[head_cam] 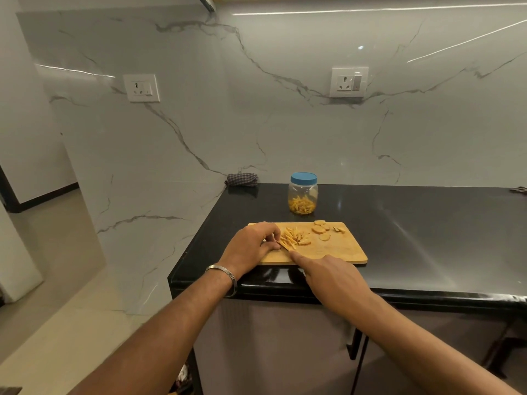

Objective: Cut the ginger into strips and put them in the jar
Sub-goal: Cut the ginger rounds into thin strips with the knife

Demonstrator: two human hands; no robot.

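On the black counter [399, 238] a wooden cutting board [336, 252] carried a pile of ginger strips [291, 238] and a few uncut ginger slices [319, 230]. The left hand [251, 246] curled its fingers against the pile's left edge, while the right hand [333, 276] lay with forefinger stretched toward the strips; whether its grip held a knife I could not tell. Behind the board stood the jar [303, 195], blue lid on, strips at its bottom

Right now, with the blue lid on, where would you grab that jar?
Probably around the clear body, below the blue lid, coming from the front. The jar stands upright on the counter beyond the cutting board, nothing crowding its sides.
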